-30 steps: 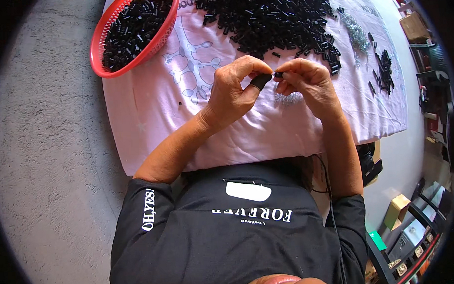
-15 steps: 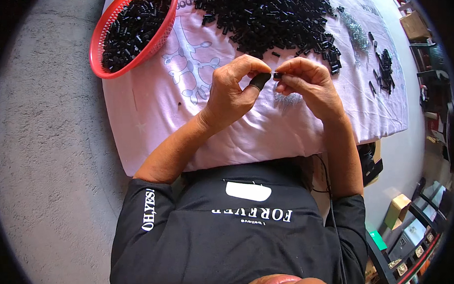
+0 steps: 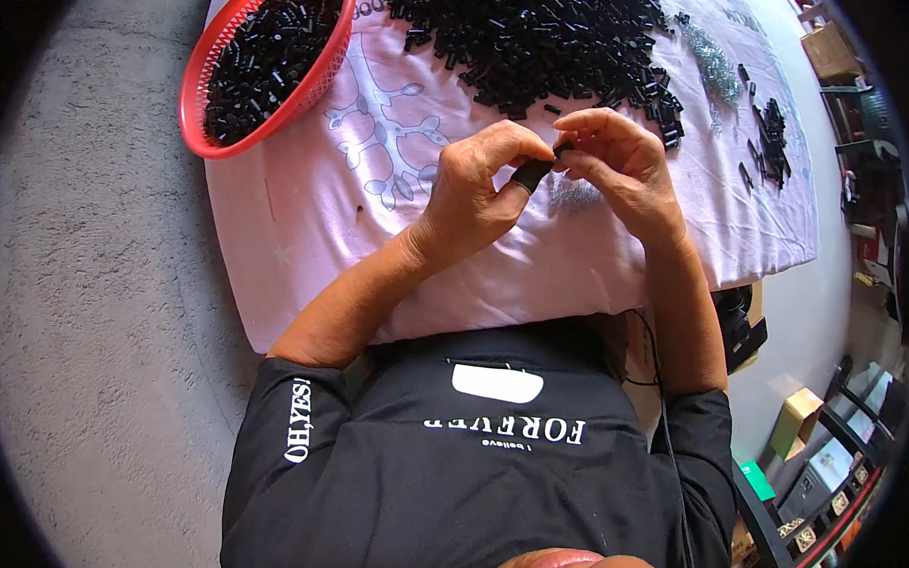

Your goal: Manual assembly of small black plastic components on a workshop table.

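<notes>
Over the cloth-covered table my two hands meet fingertip to fingertip. My left hand (image 3: 479, 181) is closed in a pinch, with a black cover (image 3: 532, 174) on its thumb; whatever lies between its fingertips is too small to make out. Thumb and forefinger of my right hand (image 3: 626, 178) pinch a small black tubular piece (image 3: 564, 150), its end touching the left fingertips. Beneath the hands lies a little heap of fine silvery parts (image 3: 576, 194), partly covered by the right hand. Beyond them spreads a large pile of short black tubular pieces (image 3: 536, 41).
A red plastic basket (image 3: 190, 113) filled with black pieces stands at the far left. Toward the right edge lie clear silvery small parts (image 3: 715, 67) and a small group of slim black pieces (image 3: 771, 138). A dark cable (image 3: 663, 407) hangs along my right side.
My hands have come together, closing the small gap between their fingertips. The right hand has tilted, and the black piece now touches the left fingertips.
</notes>
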`<state>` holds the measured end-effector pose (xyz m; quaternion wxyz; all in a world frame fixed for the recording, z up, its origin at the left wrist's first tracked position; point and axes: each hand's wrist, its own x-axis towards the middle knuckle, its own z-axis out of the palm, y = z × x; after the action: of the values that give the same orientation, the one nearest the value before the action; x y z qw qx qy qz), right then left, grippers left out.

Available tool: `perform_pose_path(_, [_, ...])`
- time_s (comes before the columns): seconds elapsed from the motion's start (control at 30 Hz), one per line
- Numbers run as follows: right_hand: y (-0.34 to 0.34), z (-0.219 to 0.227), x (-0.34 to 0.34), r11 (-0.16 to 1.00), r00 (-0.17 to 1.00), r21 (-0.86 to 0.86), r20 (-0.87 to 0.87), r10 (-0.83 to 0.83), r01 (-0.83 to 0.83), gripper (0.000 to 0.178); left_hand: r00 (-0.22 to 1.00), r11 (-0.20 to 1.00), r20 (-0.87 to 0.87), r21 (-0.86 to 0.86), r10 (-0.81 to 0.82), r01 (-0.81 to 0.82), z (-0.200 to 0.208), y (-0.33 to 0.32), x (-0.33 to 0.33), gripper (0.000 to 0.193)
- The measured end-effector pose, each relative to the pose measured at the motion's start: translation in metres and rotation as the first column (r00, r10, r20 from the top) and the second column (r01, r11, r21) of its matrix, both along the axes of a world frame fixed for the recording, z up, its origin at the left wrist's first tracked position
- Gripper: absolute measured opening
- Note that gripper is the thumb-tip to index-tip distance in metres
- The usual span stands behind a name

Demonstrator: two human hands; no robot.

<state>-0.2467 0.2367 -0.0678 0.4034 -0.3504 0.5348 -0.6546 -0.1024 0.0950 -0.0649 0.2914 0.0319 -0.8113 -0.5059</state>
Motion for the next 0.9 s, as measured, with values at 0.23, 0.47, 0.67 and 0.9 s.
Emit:
perform_pose_path(0.23, [-0.001, 0.000, 0.002, 0.995, 0.996, -0.046, -0.007, -0.086, 0.085, 0.021, 1.000, 1.000, 0.028, -0.027, -0.003, 0.004, 0.003, -0.001, 0.001, 0.025])
perform_pose_path(0.47, [-0.001, -0.004, 0.002, 0.998, 0.999, -0.038, 0.009, -0.053, 0.053, 0.018, 0.999, 0.999, 0.015, -0.016, 0.031, -0.031, 0.000, -0.002, 0.000, 0.025])
perform_pose_path(0.67, [-0.001, -0.008, -0.004, 0.997, 0.951, -0.074, -0.306, -0.040, 0.018, 0.032, 1.000, 1.000, 0.021, 0.000, 0.018, -0.018, 0.001, -0.002, 0.001, 0.027])
perform_pose_path(0.9, [-0.003, -0.007, 0.005, 0.997, 0.996, -0.049, -0.069, -0.060, 0.056, 0.029, 0.998, 0.999, 0.043, 0.024, 0.040, -0.041, 0.001, -0.004, 0.002, 0.031])
